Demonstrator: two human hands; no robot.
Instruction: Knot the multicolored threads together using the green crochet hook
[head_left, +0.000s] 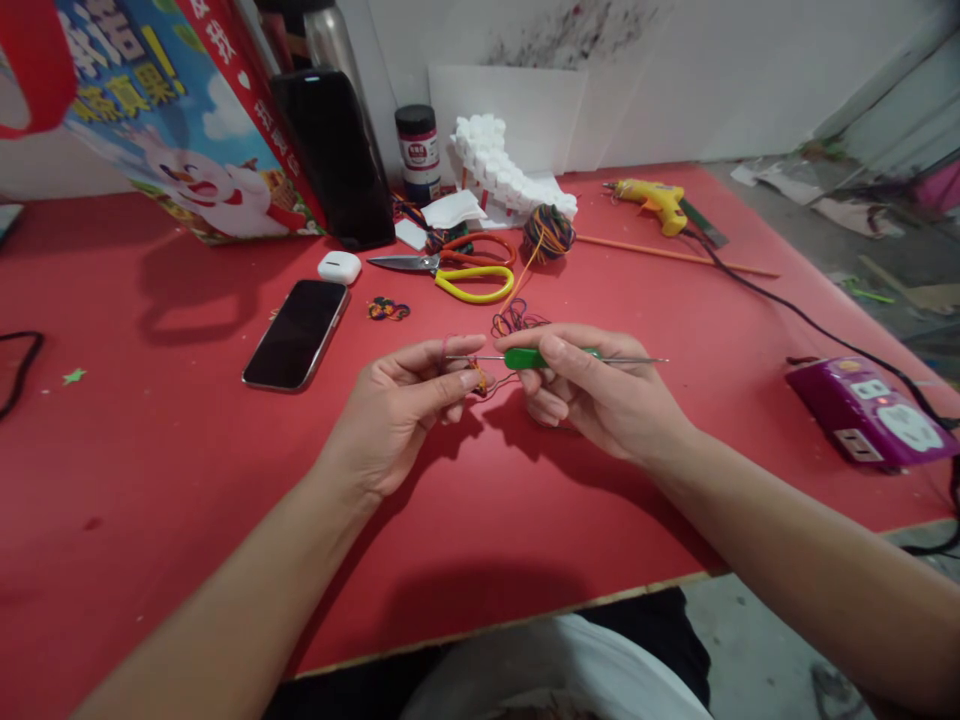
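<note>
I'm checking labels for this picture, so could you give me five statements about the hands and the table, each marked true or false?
1. The right hand holds a green-handled hook. True.
2. The left hand holds the yellow glue gun. False: it pinches a small piece of yarn work; the glue gun lies at the far right of the table.
3. The yarn ball is plain white. False: it is multicoloured, with orange and dark strands.
4. The white case lies just beyond the flat-lying phone. True.
5. Both handles of the scissors are yellow. False: one is yellow, the other orange-red.
</note>
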